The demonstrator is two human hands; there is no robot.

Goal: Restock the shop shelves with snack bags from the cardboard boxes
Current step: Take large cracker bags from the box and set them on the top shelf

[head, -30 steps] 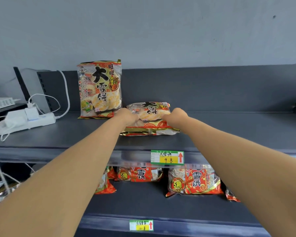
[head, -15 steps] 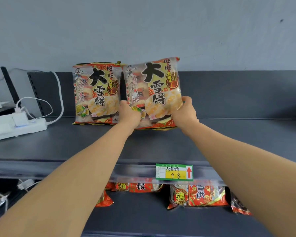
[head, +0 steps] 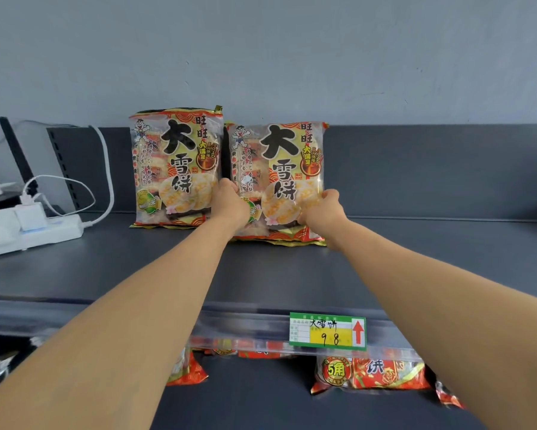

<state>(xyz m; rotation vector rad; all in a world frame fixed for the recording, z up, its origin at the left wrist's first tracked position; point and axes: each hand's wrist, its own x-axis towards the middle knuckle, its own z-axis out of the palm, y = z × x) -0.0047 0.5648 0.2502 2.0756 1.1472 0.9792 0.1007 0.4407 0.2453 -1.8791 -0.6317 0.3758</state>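
Observation:
Two large rice-cracker snack bags stand upright side by side against the back panel of the dark top shelf [head: 416, 259]. The left bag [head: 175, 169] stands free. The right bag [head: 279, 169] is held at its lower part by both hands: my left hand [head: 230, 203] grips its lower left edge and my right hand [head: 323, 212] grips its lower right edge. The bag's bottom rests on the shelf. No cardboard box is in view.
A white power strip [head: 28, 228] with plugged cables lies at the shelf's left end. A green and yellow price tag [head: 327, 332] hangs on the shelf's front rail. Smaller red snack bags [head: 369, 373] lie on the lower shelf. The top shelf right of the bags is bare.
The right bag went from lying flat on the shelf to lifted upright, then moved back and down to stand next to the left bag, both hands still on it.

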